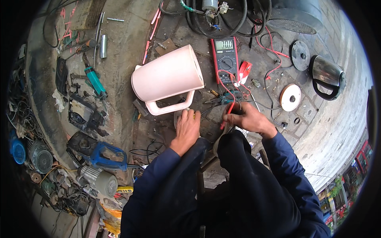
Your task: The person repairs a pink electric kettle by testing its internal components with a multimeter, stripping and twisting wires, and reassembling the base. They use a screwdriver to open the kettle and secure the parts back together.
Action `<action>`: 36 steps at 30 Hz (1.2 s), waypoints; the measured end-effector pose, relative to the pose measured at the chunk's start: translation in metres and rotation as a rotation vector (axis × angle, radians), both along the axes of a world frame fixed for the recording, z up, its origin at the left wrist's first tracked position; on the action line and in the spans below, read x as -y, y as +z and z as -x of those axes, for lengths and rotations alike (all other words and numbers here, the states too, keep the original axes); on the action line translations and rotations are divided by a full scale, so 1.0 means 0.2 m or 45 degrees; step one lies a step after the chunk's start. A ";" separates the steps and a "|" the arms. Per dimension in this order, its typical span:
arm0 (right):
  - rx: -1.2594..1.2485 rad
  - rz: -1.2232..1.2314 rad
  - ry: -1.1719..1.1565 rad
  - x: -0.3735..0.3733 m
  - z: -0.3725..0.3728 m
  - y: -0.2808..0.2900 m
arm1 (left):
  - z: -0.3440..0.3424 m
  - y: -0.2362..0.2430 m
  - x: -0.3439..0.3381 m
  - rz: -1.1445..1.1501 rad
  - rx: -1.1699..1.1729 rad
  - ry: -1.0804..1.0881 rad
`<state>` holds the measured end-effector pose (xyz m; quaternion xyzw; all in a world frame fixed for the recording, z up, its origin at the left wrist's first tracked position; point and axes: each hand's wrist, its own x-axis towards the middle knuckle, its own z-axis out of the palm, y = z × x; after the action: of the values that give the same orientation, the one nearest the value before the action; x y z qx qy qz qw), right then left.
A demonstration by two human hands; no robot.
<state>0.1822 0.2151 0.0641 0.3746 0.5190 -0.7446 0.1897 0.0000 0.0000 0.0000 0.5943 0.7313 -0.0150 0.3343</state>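
Note:
A pale pink kettle body (168,73) lies on its side with its handle towards me. Just below that handle is my left hand (187,129), fingers curled closed; a bit of yellow shows at the fingertips, too little to name. My right hand (248,117) pinches a red multimeter test probe (228,117), its tip pointing down. The probe's lead runs up to a red and dark multimeter (226,61) lying face up with its display lit. Close by my right hand lie pliers (226,97) among wires.
At the right are a black kettle (327,77), a dark round base (300,55) and a pink-rimmed base (290,98). Coiled black cable (234,23) lies at the back. On the left are a teal-handled tool (95,81), a blue power tool (109,154) and old motors (99,181).

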 end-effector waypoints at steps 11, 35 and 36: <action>0.112 0.068 -0.806 0.01 0.12 -0.11 | 0.12 0.25 -0.04 -0.121 0.716 0.793; 0.138 0.146 -0.905 0.04 0.13 -0.14 | 0.13 0.35 -0.09 -0.392 0.805 0.694; 0.131 0.173 -0.929 0.05 0.14 -0.14 | 0.13 0.35 -0.08 -0.385 0.797 0.701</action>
<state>0.1547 0.2060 0.0369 0.5585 0.2904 -0.7761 -0.0379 -0.0262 0.0162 0.0698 0.3956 0.7197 0.3624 0.4406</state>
